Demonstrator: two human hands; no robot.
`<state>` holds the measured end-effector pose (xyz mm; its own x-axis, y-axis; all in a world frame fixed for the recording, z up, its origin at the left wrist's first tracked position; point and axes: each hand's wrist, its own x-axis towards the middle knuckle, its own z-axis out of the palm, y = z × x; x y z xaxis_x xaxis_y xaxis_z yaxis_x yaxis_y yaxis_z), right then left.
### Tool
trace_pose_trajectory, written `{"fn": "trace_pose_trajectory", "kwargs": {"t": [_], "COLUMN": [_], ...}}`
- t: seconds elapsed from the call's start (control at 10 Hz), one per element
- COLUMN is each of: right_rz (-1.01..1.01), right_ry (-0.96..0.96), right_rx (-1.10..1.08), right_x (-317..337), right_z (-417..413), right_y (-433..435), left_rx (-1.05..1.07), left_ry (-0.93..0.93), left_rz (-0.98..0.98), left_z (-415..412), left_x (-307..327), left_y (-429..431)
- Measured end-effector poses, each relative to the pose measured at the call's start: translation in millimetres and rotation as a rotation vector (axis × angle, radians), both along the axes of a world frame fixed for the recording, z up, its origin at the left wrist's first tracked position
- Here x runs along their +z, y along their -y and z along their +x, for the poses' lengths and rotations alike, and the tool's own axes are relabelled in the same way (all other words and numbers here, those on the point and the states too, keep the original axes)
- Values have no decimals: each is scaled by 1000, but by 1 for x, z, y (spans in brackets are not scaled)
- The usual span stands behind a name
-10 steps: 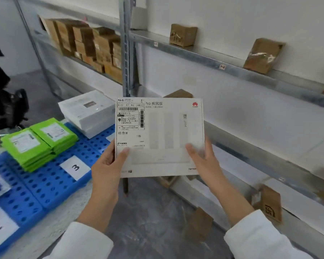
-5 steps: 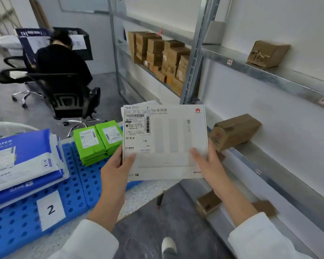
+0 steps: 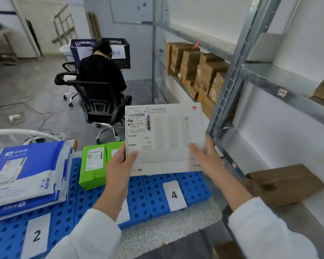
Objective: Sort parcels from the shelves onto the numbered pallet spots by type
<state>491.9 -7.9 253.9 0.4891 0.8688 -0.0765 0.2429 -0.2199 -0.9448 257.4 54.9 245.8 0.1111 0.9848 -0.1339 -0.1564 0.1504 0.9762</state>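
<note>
Both our hands grip one flat white box (image 3: pixel 168 139), held upright and facing us in the air above the far edge of the blue pallet (image 3: pixel 151 200). Our left hand (image 3: pixel 120 165) pinches the lower left corner, thumb on the front and fingers out of sight behind. Our right hand (image 3: pixel 206 159) holds the lower right edge the same way, thumb laid across the front. A shipping label (image 3: pixel 138 124) with barcodes covers the box's upper left part, and a small red logo sits at its upper right corner.

Just below the box, on the pallet, lies a white card marked 4 (image 3: pixel 174 195). To its left stands a stack of green parcels (image 3: pixel 94 165), partly hidden by our left wrist. Farther left, a pile of blue-and-white mailers (image 3: pixel 24 174) rests above the card marked 2 (image 3: pixel 36 235). White sleeves (image 3: pixel 86 238) cover our forearms.

On our right runs the metal shelving (image 3: pixel 230 86). A brown box (image 3: pixel 284 184) lies on its lower level near our right arm, and many brown cartons (image 3: pixel 198 71) are stacked on a shelf farther back. Beyond the pallet, a person in black (image 3: pixel 101 75) sits in an office chair (image 3: pixel 103 105), turned away from us.
</note>
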Motion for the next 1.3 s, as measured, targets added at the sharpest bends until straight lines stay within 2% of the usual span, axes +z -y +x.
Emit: {"fn": "trace_pose_trajectory", "kwargs": {"t": [0.3, 0.4, 0.6, 0.9, 1.0, 1.1, 1.2, 1.3], "right_rz": [-52, -106, -188, -245, -252, -270, -122, -52], "right_ry": [24, -19, -66, 22, 69, 193, 369, 510], "right_rx": [130, 152, 192, 198, 209, 215, 167, 228], "right_x": [-9, -25, -52, -79, -86, -82, -68, -44], "right_z": [70, 84, 97, 98, 102, 100, 87, 59], "right_y": [-116, -143, -185, -202, -202, -201, -199, -191], "left_rx": [50, 65, 91, 70, 53, 22, -8, -41], "left_ry": [-104, -140, -238, -357, -334, -375, -610, -727], "left_rz": [1, -48, -121, -98, -131, -120, 55, 172], "left_z": [61, 74, 89, 94, 94, 86, 67, 47], "left_x": [-18, -32, -54, -87, -89, -83, -68, -47], "left_y": [-83, -109, -146, -169, -171, -168, -167, -157]}}
